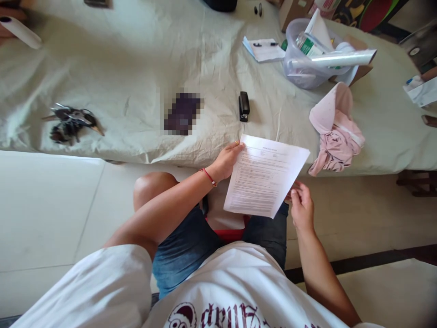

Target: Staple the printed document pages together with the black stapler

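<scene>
My left hand (226, 161), with a red string bracelet at the wrist, pinches the upper left edge of a printed sheet of paper (263, 180). The sheet is tilted above my lap, its lines of text facing me; whether more sheets lie under it I cannot tell. My right hand (302, 207) is beside the sheet's lower right edge, fingers loosely bent and thumb apart from them. Some fingertips are close to or just behind that edge. A black stapler (243, 106) lies on the cloth-covered table (211, 59) beyond the sheet.
Left of the stapler is a pixelated dark item (183, 114); farther left, a bunch of keys (73, 120). Pink fabric (337, 136) lies at the right edge. Behind it stands a clear plastic tub (298, 75) of mixed items, beside a notepad (266, 51). Another person's hand (12, 20) shows upper left.
</scene>
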The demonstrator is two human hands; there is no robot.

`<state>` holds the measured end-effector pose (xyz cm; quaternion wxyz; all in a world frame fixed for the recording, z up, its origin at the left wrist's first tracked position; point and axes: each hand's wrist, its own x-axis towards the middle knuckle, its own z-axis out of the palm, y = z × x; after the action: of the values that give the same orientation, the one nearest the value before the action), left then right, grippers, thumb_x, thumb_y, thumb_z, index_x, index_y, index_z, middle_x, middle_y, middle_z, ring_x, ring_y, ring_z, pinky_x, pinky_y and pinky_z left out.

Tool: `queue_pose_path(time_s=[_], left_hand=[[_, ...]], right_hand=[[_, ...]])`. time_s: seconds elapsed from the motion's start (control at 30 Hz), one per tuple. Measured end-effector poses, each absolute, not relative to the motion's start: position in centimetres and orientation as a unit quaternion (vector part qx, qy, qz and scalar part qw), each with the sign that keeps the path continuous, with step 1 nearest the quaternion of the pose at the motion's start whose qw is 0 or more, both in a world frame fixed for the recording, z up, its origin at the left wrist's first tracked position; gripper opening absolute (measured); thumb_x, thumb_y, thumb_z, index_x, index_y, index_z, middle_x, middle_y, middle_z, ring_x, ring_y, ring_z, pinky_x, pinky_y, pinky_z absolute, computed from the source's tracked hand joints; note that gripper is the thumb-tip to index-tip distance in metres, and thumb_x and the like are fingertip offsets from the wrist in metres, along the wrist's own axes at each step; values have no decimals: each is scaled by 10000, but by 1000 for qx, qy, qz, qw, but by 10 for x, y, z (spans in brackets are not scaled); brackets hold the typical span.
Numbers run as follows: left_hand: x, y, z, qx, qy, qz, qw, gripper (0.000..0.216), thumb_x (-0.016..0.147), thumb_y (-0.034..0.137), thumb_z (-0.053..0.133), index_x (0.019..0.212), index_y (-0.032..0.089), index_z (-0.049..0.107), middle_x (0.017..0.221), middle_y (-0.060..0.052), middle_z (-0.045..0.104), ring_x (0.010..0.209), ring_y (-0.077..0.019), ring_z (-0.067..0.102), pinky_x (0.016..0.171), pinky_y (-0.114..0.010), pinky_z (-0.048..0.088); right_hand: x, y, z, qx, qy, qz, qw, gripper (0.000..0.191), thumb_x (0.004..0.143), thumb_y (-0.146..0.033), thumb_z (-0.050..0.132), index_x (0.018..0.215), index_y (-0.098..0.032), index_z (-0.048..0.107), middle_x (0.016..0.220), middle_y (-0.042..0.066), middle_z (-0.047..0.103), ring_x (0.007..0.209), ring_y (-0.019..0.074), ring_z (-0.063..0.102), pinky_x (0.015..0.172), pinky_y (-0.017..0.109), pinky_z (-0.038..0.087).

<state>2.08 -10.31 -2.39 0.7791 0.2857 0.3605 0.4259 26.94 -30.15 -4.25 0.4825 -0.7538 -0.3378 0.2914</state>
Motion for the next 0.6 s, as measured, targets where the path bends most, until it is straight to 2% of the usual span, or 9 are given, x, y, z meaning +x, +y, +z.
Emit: queue_pose_path(time_s=[0.07,0.13,0.27,0.33,0.47,0.53,0.6], left_hand=[[23,-107,-22,291,358,406,789,479,701,541,985,938,195,754,872,-31,776,855,-220,735,863,-374,586],[25,-108,-21,292,353,397,796,497,685,542,994,943,189,760,873,-31,774,841,-210,722,854,-365,574],[27,-106,-20,286,347,402,798,499,676,531,998,938,184,754,860,-28,754,839,-203,703,859,-361,560],[27,-105,-20,288,347,403,796,478,702,528,983,938,187,744,862,-30,746,843,-208,699,866,-371,559],[25,-109,-17,315,349,400,787,456,744,544,958,930,190,737,863,-24,729,833,-198,675,849,-361,543],[25,-113,-16,338,346,393,782,464,753,569,951,929,190,750,879,-24,732,831,-189,662,837,-345,531],[26,-116,-15,355,341,383,782,468,764,587,942,940,190,768,902,-27,743,843,-188,661,841,-337,524]], right_hand=[[276,-280,-30,-743,-371,250,498,764,948,-676,728,1551,-227,594,1452,163,740,1164,279,759,1009,433,611],[277,-258,-16,-728,-410,226,501,753,973,-645,704,1580,-224,561,1442,166,740,1218,289,747,1029,436,603],[271,-231,-2,-726,-473,193,460,569,1040,-631,594,1412,-205,662,1288,151,781,1185,297,734,1130,488,553],[270,-225,-2,-727,-486,164,457,574,1058,-623,547,1413,-184,651,1283,171,769,1159,304,731,1118,516,558],[279,-217,5,-714,-539,53,444,681,1065,-556,539,1611,-151,499,1416,241,700,1107,315,749,1011,542,607],[283,-211,18,-694,-593,-20,409,627,1090,-510,501,1621,-176,514,1492,246,653,1246,342,728,1054,568,599],[281,-202,32,-674,-652,-82,339,519,1121,-480,445,1519,-213,643,1525,218,653,1452,370,626,1207,626,510]])
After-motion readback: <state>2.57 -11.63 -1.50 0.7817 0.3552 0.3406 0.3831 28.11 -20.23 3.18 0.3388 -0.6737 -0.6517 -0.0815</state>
